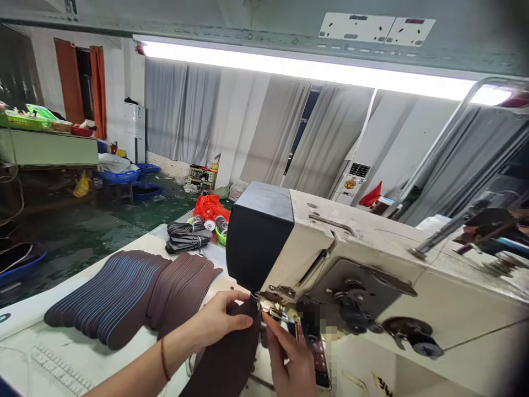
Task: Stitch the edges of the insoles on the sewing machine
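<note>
A dark brown fabric piece (229, 353) lies at the needle end of the sewing machine (363, 248), its near end running down out of view. My left hand (221, 320) grips it from the left, thumb and index finger on top near the presser foot (275, 313). On the other side, my right hand (289, 353) has its fingers drawn together at the piece's right edge, the index fingertip close beside the foot. What lies under those fingertips is partly hidden. Fanned-out insole-shaped pieces (111, 292), dark brown with blue edges, lie left of my left hand.
Behind the fanned pieces sit a tied dark bundle (188, 236), a green basket (222, 237) with thread spools and a red plastic bag (210, 208). A phone (320, 358) stands right of my right hand, partly blurred. Printed ruler marks (61, 369) show on the tabletop.
</note>
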A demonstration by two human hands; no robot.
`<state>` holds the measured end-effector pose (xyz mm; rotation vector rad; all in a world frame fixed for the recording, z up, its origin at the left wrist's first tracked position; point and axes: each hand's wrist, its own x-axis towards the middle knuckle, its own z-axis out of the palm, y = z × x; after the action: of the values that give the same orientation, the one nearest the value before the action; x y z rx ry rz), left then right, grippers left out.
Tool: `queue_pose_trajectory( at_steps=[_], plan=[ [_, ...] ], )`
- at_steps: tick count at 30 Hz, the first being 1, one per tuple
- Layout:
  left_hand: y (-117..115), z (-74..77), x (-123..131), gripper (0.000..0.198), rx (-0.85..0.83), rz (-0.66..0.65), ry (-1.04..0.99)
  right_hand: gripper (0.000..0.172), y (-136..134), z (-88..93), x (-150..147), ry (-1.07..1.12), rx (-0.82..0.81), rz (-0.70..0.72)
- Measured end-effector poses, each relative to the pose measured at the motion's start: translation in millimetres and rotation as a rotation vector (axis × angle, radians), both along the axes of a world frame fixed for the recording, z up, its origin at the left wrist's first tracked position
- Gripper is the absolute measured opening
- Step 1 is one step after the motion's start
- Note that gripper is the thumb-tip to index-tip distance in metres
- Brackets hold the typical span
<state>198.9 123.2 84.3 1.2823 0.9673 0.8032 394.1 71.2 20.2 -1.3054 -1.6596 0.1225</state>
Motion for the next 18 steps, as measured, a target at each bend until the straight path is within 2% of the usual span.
queue_pose_trajectory(
  at_steps=[5, 11, 18],
  plan=[
    [-29, -4.8, -25, 0.066, -0.255, -0.125, -0.309, 0.032, 1, 17.6, 14, -0.226, 0.005, 0.053],
    [-57, -17.2, -38, 0.066, -0.214, -0.081, -0.363, 0.028, 2, 25.6, 19, -0.298, 0.043, 0.013],
    [-53, -29.8, -37, 0.066, -0.193, -0.06, -0.333, 0.028, 2, 21.7, 15, -0.185, -0.005, 0.061]
  ],
)
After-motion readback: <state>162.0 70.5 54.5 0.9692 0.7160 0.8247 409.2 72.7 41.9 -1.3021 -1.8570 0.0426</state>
